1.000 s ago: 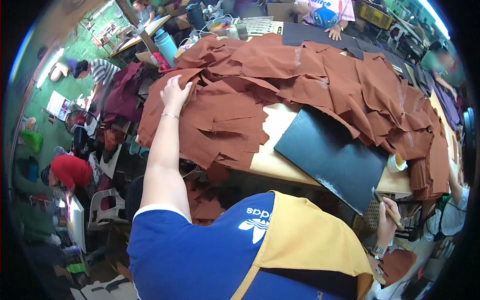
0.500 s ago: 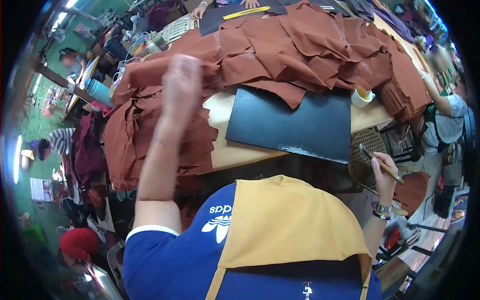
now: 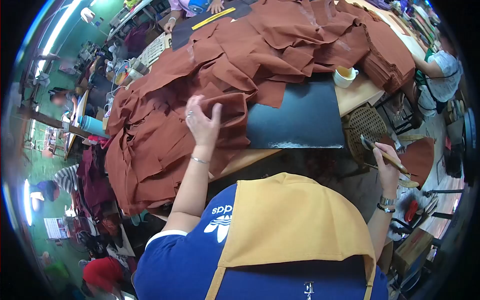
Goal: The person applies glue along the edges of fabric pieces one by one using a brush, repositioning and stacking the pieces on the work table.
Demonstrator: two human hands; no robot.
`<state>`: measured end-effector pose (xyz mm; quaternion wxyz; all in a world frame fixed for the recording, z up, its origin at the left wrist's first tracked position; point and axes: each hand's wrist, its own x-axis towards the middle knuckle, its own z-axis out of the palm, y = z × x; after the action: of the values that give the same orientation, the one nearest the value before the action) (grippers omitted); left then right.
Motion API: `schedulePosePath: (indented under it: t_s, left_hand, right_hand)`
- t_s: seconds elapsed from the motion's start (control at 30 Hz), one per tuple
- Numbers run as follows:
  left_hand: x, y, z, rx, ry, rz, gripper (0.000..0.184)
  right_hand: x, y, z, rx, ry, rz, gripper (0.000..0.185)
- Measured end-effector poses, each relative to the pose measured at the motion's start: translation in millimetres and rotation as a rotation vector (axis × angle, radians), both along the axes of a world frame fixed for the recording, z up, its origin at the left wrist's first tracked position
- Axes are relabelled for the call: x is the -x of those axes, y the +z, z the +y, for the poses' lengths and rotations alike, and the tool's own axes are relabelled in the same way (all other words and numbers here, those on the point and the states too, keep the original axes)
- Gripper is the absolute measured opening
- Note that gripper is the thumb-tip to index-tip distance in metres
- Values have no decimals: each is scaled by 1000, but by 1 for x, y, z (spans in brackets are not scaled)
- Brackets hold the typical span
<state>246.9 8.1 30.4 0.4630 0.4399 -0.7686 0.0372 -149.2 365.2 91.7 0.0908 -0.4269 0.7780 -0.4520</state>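
My left hand (image 3: 202,122) is open, its fingers spread and thumb apart, over the left heap of rust-brown cloth pieces (image 3: 155,135). Its fingertips are at a raised fold of cloth; whether they touch it I cannot tell. To the right of this hand lies a black board (image 3: 300,122), its upper and left edges overlapped by cloth and its front edge smeared white. Off the table's right front side, my right hand (image 3: 387,162) is closed around the wooden handle of a brush (image 3: 395,161), tip pointing up and left. A white cup (image 3: 344,78) with yellowish contents stands beyond the board.
A stack of brown cloth (image 3: 382,62) sits at the table's far right. A yellow ruler (image 3: 213,18) lies near a co-worker's hands across the table. A woven-seat stool (image 3: 367,125) stands by the right front corner. Another person (image 3: 442,70) is at the right.
My left hand has come down and right from a blurred raised position, fingers now spread. Cloth now covers the pale tabletop left of the board. My right hand still holds the brush.
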Motion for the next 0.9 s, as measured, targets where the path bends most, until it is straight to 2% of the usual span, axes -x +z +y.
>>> schedulePosePath:
  t_s: [0.03, 0.1, 0.17, 0.2, 0.3, 0.33, 0.4, 0.43, 0.47, 0.5, 0.53, 0.57, 0.6, 0.63, 0.67, 0.7, 0.73, 0.77, 0.83, 0.87, 0.9]
  left_hand:
    - [-5, -8, -15, -75, 104, 22, 59]
    - [-21, -14, -41, -560, 73, 38, 64]
    - [-25, -2, -56, -956, 61, -215, 67]
    - [-26, -6, -54, -910, 36, -280, 67]
    - [-17, 13, -34, -905, 5, -617, 75]
    - [-18, 2, -30, -714, -9, -596, 66]
    - [-24, -9, -35, -715, -78, -494, 57]
    - [-23, -11, -35, -715, -115, -442, 53]
    - [-15, 5, -21, -632, -137, -409, 35]
    - [-9, 15, -10, -635, -192, -386, 31]
    - [-2, 22, 0, -638, -247, -363, 27]
    - [8, 30, 12, -641, -307, -341, 23]
    - [20, 44, 31, -559, -404, -357, 15]
    - [32, 51, 46, -583, -468, -384, 15]
    - [42, 52, 61, -522, -557, -398, 11]
    - [56, 76, 84, -476, -693, -370, 8]
    - [66, 82, 97, -402, -771, -470, 8]
    - [71, 82, 104, -359, -911, -526, 13]
    - [78, 77, 115, -105, -1076, -496, 15]
    - [77, 71, 116, -120, -1131, -532, 25]
    - [76, 66, 118, -217, -1066, -458, 32]
  right_hand:
    - [-2, 2, -1, 2, 4, 8, 18]
    - [-5, 6, -2, 3, 19, 26, 19]
    - [-3, 9, -3, -8, 55, 133, 20]
    - [-3, 9, -4, -13, 74, 184, 21]
    - [-3, -2, -6, -11, -34, -8, 25]
    - [-7, 1, -7, -12, -47, -94, 25]
    - [-19, 9, -13, -11, -78, -266, 26]
    - [-24, 8, -18, 67, -26, -253, 25]
    - [-28, 3, -25, 145, 24, -239, 25]
    - [-33, 1, -32, 222, 72, -224, 24]
    - [-41, 3, -42, 250, 106, -152, 18]
    - [-51, 17, -53, 192, 167, 118, 14]
    - [-60, 18, -65, 234, 225, 142, 24]
    - [-66, 27, -76, 275, 350, 315, 35]
    - [-74, 31, -86, 284, 447, 283, 39]
    - [-81, 37, -97, 284, 551, 322, 41]
    - [-84, 34, -104, 175, 625, 359, 47]
    - [-93, 36, -111, 88, 665, 450, 38]
    - [-99, 26, -125, 33, 691, 726, 24]
    - [-100, 22, -130, 91, 689, 733, 16]
    - [-94, 23, -129, 42, 691, 730, 15]
